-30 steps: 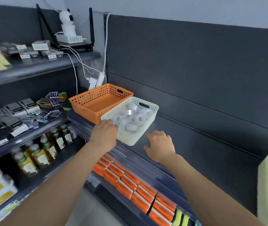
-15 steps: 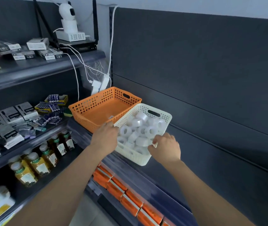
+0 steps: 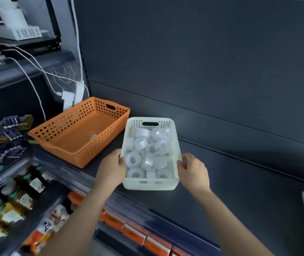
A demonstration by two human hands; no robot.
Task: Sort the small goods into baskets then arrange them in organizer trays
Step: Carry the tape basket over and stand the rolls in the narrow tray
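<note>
Gripping white basket (image 3: pixel 150 184) by both long sides, head view. Left hand (image 3: pixel 111 169) curls round left rim, thumb at edge. Right hand (image 3: pixel 193 170) curls fingers against right rim. Basket lies between hands, on or just above dark shelf (image 3: pixel 240 191); cannot tell which. White tape rolls (image 3: pixel 133 159) heaped inside. Orange basket (image 3: pixel 55 127) stands beyond left hand, just beside white one. Bottles (image 3: pixel 14 206) and orange packs (image 3: pixel 134 235) line lower shelves beneath left forearm.
</note>
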